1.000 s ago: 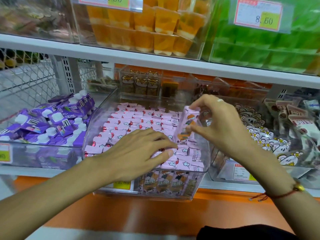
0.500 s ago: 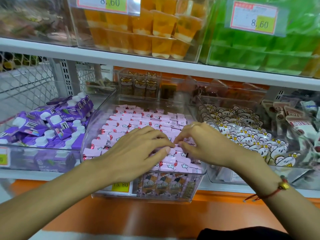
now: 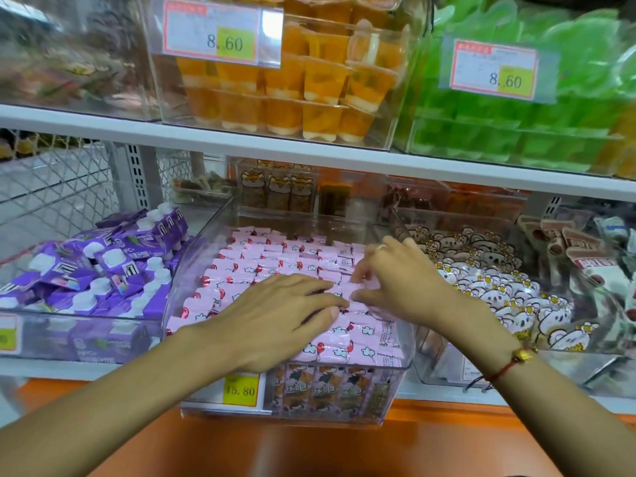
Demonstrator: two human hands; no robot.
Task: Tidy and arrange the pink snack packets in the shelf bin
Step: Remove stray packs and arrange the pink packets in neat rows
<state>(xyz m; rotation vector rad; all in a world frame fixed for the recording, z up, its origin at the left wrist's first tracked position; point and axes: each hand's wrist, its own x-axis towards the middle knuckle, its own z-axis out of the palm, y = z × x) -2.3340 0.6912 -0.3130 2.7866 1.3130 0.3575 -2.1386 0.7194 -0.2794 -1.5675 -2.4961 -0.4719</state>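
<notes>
While hands press pink packets, tag reads 15.80

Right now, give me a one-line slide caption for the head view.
Left hand flat on pink snack packets in the clear shelf bin; right hand pinches one packet.

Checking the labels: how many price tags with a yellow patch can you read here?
3: an 8.60 price tag on the orange-cup bin, another 8.60 tag on the green bin, a 15.80 tag below the pink packets. Others may be hidden.
</notes>
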